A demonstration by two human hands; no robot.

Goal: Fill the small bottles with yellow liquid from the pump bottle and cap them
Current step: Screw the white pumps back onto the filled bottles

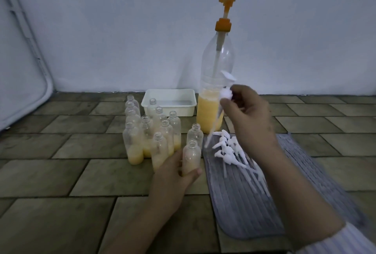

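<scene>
Capping is in hand: the left hand (173, 174) grips a part-filled small bottle (191, 157) at six o'clock of the cluster, the right hand (251, 115) pinches a white pump cap (225, 93) (tube dangling), which next needs threading into the open neck.

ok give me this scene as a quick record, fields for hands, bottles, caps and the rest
left hand: left hand grips a small clear plastic bottle part-filled with yellow liquid, uncapped
right hand: right hand pinches a white pump cap with a long dip tube, raised above the mat
other small bottles: cluster of uncapped clear bottles, several holding yellow liquid
source: tall clear pump bottle with orange pump head, yellow liquid low
spare caps: pile of white pump caps on grey ribbed mat
behind: white rectangular tub
</scene>
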